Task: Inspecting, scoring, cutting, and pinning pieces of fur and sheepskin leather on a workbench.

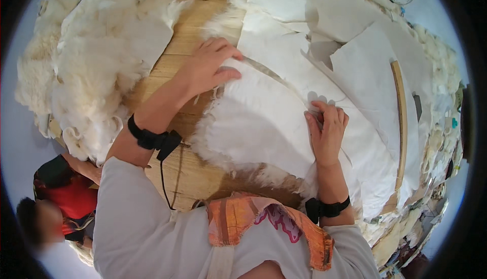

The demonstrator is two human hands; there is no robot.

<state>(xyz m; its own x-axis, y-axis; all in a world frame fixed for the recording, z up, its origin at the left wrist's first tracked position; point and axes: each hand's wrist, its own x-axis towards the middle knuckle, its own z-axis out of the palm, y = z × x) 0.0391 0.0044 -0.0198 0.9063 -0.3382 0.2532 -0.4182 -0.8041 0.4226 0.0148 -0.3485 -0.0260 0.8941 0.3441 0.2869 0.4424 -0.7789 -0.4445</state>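
A white sheepskin piece (269,121), skin side up with wool fringing its edge, lies in front of me. My left hand (210,66) rests at its far left corner, thumb and fingers apart against the skin. Along the piece's right edge, my right hand (328,129) has thumb and curled fingers closed on the skin; the fingertips are partly hidden. A narrow, curved gap (269,72) separates this piece from the white skins (365,71) beyond it. Both wrists wear black straps, and a cable hangs from the left one.
A wooden table (167,66) shows between the skins. Fluffy fleeces (91,66) pile up at the left. A slim wooden stick (399,121) lies on the skins at right, with more fleece scraps (431,71) beyond. Another person (66,192) in red and black is at lower left.
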